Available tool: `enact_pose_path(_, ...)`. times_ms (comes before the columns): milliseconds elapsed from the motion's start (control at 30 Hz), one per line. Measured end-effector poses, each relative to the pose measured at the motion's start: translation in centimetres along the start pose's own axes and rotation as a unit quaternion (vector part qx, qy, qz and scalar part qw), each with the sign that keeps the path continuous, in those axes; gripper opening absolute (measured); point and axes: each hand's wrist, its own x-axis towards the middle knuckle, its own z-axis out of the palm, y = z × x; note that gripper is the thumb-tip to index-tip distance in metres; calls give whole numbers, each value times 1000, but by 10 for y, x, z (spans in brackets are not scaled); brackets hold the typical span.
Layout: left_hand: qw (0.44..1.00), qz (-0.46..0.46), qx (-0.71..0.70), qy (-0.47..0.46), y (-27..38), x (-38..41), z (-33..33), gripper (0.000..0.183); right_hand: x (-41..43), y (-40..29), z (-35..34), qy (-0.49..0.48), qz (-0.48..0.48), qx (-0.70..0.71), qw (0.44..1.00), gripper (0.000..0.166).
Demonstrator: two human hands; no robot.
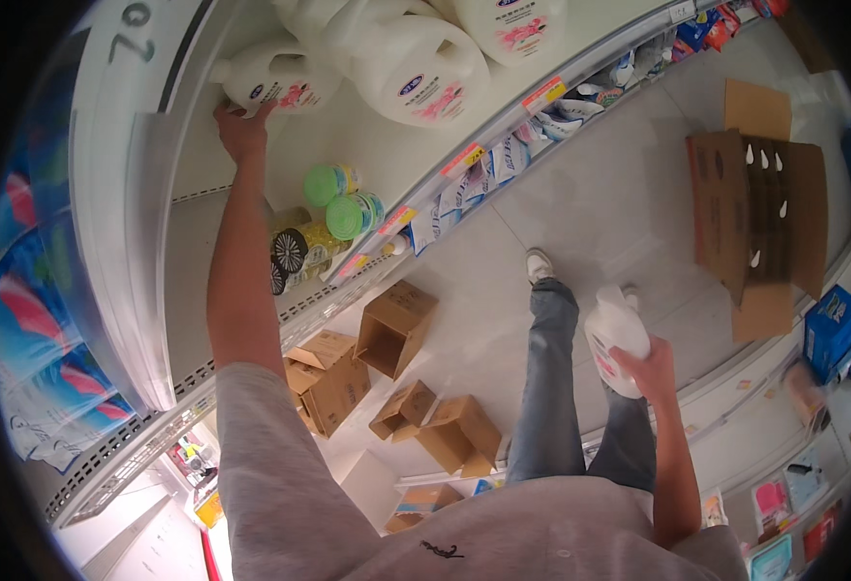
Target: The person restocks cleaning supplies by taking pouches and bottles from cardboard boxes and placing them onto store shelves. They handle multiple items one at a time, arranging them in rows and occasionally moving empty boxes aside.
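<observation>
On the white shelf, a white plastic detergent jug (291,76) with a pink flower label sits at the far left of its row. My left hand (242,134) has its thumb and fingers against the label side of that jug, near its cap end. Several like jugs (432,72) are crowded to the right of it. Low over the floor, my right hand (650,370) grips another white jug (618,334) around its body near the base; its label is partly turned away.
Green-lidded tubs (349,216) and black-capped cans (291,250) stand near the shelf's front edge. Opened cardboard boxes (396,327) lie on the floor below. A large carton (716,203) with white jug tops in its slots stands at right, beside another shelf (745,399).
</observation>
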Motion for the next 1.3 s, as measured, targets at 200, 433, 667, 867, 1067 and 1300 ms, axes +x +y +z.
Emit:
enact_pose_path(200, 937, 33, -336, -91, 51, -126, -29, 57, 49, -40, -9, -97, -46, 70, 992, 28)
enact_pose_path(433, 503, -247, -660, -499, 178, -349, -145, 81, 86, -172, 19, -419, 0, 278, 865, 32)
enact_pose_path(667, 614, -389, -591, -350, 195, -380, -155, 56, 50, -205, 49, -379, -55, 6, 924, 48)
enact_pose_path(867, 609, -456, -605, -235, 149, -380, -139, 51, 52, -132, 39, -228, -147, 87, 959, 49)
enact_pose_path(1067, 718, -311, -611, -123, 110, -249, -137, 52, 30, -6, 4, -179, 26, 125, 976, 36)
enact_pose_path(1300, 812, -227, -525, -118, 87, -116, -101, 42, -1, 65, 28, -276, 109, 57, 953, 29)
